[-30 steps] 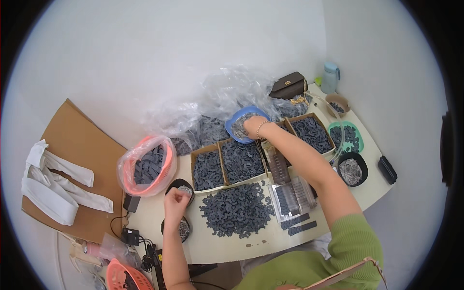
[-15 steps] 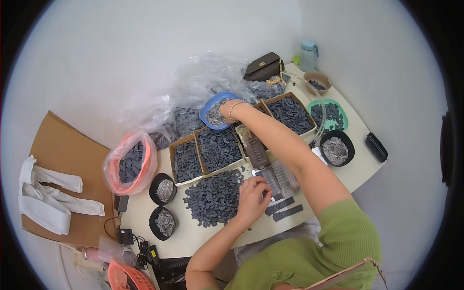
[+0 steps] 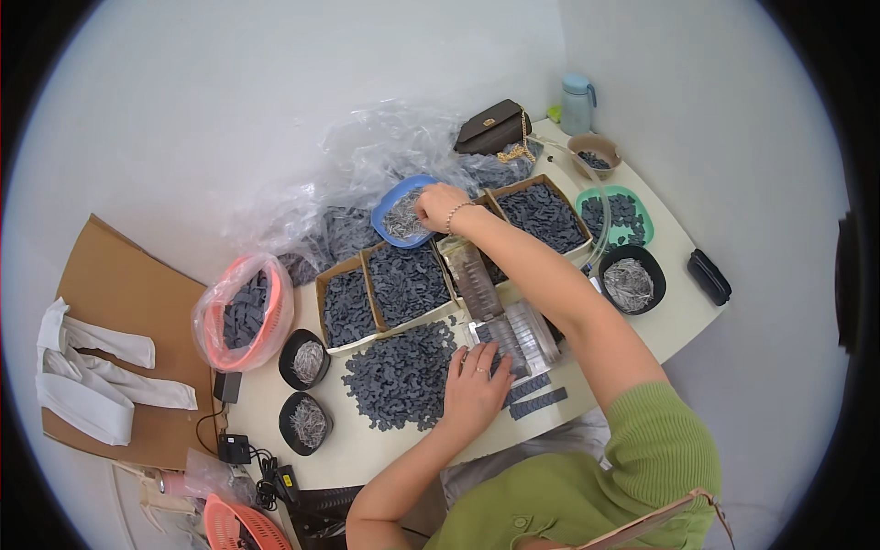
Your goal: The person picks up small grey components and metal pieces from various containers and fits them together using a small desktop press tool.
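My right hand (image 3: 444, 207) reaches across to a blue tray (image 3: 379, 215) of thin silvery metal pins (image 3: 403, 218). Its fingers are curled down at the pins, and whatever is pinched in them is too small to make out. Flat, with fingers spread, my left hand (image 3: 473, 387) rests beside a clear, ridged holder (image 3: 529, 341) and the right edge of a loose heap of small dark grey pieces (image 3: 401, 376). Dark grey strips (image 3: 539, 402) lie just right of that hand. A clear case with brown contents (image 3: 473, 280) sits beyond the holder, under my right forearm.
Cardboard boxes (image 3: 374, 291) of grey pieces line the table's back. Black bowls of pins stand left (image 3: 307, 423) and right (image 3: 632, 280). A green tray (image 3: 644, 218), a bagged pink basket (image 3: 206, 325), a handbag (image 3: 495, 126) and a bottle (image 3: 577, 108) surround the work area.
My left hand has gone from curled fingers at the holder to spread and flat. My right hand stays at the blue tray, its fingers slightly shifted. The whole view has moved a little.
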Demonstrator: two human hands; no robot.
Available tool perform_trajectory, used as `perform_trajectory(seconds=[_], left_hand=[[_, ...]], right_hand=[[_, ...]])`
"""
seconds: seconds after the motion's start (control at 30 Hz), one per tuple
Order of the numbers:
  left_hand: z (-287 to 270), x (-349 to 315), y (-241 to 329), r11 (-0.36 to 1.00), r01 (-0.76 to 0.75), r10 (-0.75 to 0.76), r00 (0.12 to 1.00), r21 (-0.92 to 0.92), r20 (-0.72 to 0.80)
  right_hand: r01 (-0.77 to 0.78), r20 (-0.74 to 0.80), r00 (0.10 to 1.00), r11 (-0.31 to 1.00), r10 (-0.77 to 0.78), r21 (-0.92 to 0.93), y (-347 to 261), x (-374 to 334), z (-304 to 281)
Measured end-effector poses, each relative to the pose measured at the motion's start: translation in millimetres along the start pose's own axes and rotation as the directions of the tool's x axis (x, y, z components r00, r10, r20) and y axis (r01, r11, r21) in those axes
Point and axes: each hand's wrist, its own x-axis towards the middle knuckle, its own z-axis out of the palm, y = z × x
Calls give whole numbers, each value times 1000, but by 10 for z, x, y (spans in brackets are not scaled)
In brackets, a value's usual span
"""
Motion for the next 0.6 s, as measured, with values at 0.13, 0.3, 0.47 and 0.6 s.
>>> perform_trajectory(seconds=[0.13,0.3,0.47,0.6], left_hand=[[-429,58,90,996,16,-22,997,-83,-70],[-1489,-72,284,781,-266,-67,864,-566,-498],[-1726,64,472,588,-372,-134,831,-718,-540],[-1698,173,438,509,-429,-132,818,-746,-560]], right_hand=[[-10,-145,989,983,37,183,78,-64,-87],[78,-101,994,917,-42,391,-20,-559,-581],[253,137,930,863,-342,438,-86,-1329,-724],[285,223,902,899,-369,333,-128,-1866,-538]])
